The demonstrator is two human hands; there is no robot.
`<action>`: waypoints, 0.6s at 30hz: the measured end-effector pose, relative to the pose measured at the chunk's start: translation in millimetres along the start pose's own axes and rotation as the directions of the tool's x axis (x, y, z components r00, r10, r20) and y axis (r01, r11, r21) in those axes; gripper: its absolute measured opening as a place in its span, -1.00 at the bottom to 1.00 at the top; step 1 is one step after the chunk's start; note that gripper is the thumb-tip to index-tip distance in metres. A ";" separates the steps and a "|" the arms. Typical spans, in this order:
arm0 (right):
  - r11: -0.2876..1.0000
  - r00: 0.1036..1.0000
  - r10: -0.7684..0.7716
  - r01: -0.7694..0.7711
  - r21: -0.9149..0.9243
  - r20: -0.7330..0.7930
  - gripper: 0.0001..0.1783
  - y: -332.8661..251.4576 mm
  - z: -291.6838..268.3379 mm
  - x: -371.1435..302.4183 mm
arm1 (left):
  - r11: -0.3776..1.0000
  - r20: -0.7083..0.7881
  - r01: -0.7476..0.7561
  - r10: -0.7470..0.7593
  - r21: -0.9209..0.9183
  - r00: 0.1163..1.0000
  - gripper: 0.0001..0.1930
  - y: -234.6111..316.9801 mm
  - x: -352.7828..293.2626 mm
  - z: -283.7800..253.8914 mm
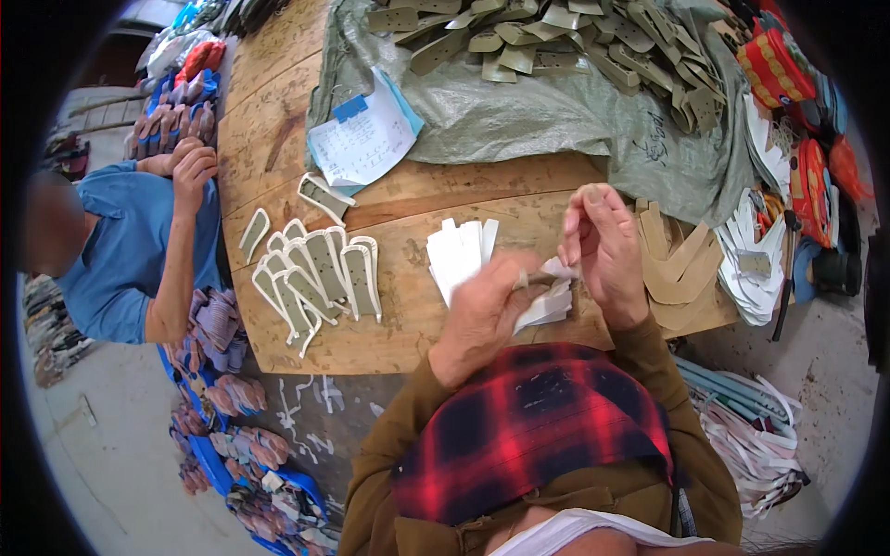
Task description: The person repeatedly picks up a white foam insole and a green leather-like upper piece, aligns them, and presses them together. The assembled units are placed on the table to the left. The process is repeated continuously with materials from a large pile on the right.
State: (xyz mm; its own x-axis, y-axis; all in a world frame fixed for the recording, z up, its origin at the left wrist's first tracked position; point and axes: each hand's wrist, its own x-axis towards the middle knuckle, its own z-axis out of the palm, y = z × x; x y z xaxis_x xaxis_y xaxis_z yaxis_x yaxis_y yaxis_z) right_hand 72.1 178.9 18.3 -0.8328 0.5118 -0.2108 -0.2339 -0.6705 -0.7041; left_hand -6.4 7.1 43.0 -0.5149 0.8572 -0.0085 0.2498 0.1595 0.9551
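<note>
My left hand [482, 320] is closed and blurred by motion over the table's near edge. A small dark piece and something whitish show at its fingertips, too smeared to name. Close beside it, my right hand [607, 255] is raised with its fingers loosely bent and apart, and I see nothing held in it. White strips [545, 310] lie under and beside the left hand's fingers. Just beyond that hand is a fanned stack of white strips [454, 250]. Left of it lie several olive-green curved pieces edged in white [324, 259].
Many olive pieces [556, 37] heap on a grey-green woven sack [519, 130] at the back. Papers [362, 144] lie left of it. Tan curved pieces [672, 255] and white cut pieces [751, 255] are at right. A person in blue [139, 250] sits at the left edge.
</note>
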 end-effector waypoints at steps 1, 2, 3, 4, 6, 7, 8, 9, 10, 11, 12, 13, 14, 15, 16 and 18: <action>0.999 0.999 0.022 -0.023 -0.031 -0.038 -0.78 -1.1 1.2 -1.6 | 0.906 -0.154 -0.315 0.367 0.284 0.917 -0.76 -7.7 12.3 -5.1; 0.995 0.998 0.054 -0.057 -0.081 -0.038 -0.77 -0.4 -1.6 -4.2 | 0.736 -0.092 -0.373 0.506 0.564 0.858 -0.62 -5.2 13.8 -19.9; 0.987 0.995 0.088 -0.093 -0.128 -0.038 -0.77 1.8 -6.6 -7.3 | 0.657 -0.126 -0.385 0.591 0.649 0.796 -0.62 -6.0 11.0 -21.9; 0.977 0.992 0.120 -0.125 -0.171 -0.040 -0.77 4.4 -11.1 -10.5 | 0.568 -0.142 -0.385 0.673 0.727 0.726 -0.61 -8.2 7.5 -23.8; 0.956 0.986 0.161 -0.167 -0.242 -0.047 -0.76 6.5 -16.3 -16.9 | 0.468 -0.099 -0.377 0.721 0.799 0.686 -0.61 -11.9 -1.6 -26.9; 0.945 0.984 0.173 -0.180 -0.274 -0.052 -0.76 7.1 -17.9 -19.0 | 0.415 -0.073 -0.373 0.743 0.830 0.666 -0.60 -13.9 -5.8 -28.6; 0.933 0.981 0.184 -0.193 -0.305 -0.058 -0.75 8.8 -16.7 -20.8 | 0.402 -0.048 -0.377 0.735 0.835 0.676 -0.59 -16.5 -9.3 -31.0; 0.923 0.979 0.196 -0.205 -0.326 -0.060 -0.76 6.4 -14.0 -23.3 | 0.395 -0.032 -0.381 0.728 0.836 0.685 -0.58 -20.2 -12.2 -30.2; 0.911 0.980 0.195 -0.198 -0.361 -0.045 -0.76 7.4 -14.4 -24.3 | 0.390 -0.017 -0.385 0.720 0.837 0.693 -0.56 -22.2 -13.5 -29.8; 0.899 0.980 0.195 -0.191 -0.395 -0.031 -0.77 8.3 -15.6 -25.1 | 0.416 -0.051 -0.378 0.726 0.827 0.686 -0.69 -22.6 -13.2 -28.8; 0.883 0.980 0.199 -0.187 -0.430 -0.018 -0.77 8.8 -17.0 -26.2 | 0.460 -0.050 -0.382 0.688 0.801 0.724 -0.71 -25.2 -13.3 -32.7; 0.849 0.979 0.204 -0.189 -0.493 -0.023 -0.79 9.1 -17.1 -28.6 | 0.510 -0.050 -0.384 0.648 0.770 0.760 -0.74 -31.2 -12.1 -41.4; 0.810 0.977 0.210 -0.191 -0.554 -0.029 -0.81 9.0 -15.7 -30.5 | 0.756 -0.236 -0.300 0.510 0.582 0.827 -0.80 -35.7 -4.0 -54.9; 0.763 0.974 0.224 -0.201 -0.614 -0.041 -0.82 9.0 -14.5 -34.9 | 0.936 -0.421 -0.227 0.326 0.268 0.847 -0.85 -40.7 2.6 -68.0; 0.635 0.983 0.148 -0.009 -0.773 0.111 -0.83 8.0 -13.7 -38.2 | 0.979 -0.568 -0.198 0.134 -0.052 0.812 -0.88 -47.1 9.4 -80.5; 0.283 0.889 0.098 0.406 -0.869 0.448 -0.81 4.1 -10.1 -40.1 | 0.506 -0.337 -0.101 0.697 0.857 0.634 -0.84 -65.7 28.2 -138.0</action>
State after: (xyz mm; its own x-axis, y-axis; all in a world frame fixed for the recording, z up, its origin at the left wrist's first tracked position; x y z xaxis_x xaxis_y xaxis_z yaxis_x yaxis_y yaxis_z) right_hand 109.6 161.1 16.9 -0.9878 0.1484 0.0469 0.0314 0.4851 -0.8739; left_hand -150.6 -46.8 20.9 -0.4283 0.4895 0.7595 0.8809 0.4134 0.2303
